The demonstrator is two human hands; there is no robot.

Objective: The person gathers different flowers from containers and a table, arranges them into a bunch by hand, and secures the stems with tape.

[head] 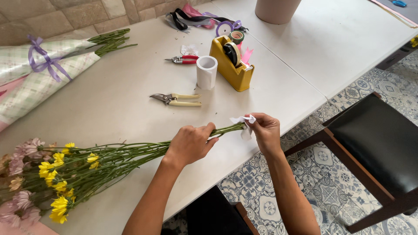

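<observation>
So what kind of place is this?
Probably a florist's worktable: a bunch of yellow and pink flowers, cream-handled pruning shears, a yellow tape dispenser and a paper-wrapped bouquet with purple ribbon.

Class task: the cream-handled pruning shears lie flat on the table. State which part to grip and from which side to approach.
Grip the cream-handled pruning shears by the two handles, which point right, toward the white roll. Come from above on that side; the closed blades point left, so fingers stay away from them.

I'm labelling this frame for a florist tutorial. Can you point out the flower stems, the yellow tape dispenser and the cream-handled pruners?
flower stems [143,150]: head view, on the bare green stalks left of the left hand.
yellow tape dispenser [233,72]: head view, on its yellow side wall.
cream-handled pruners [185,100]: head view, on the handles.
</observation>
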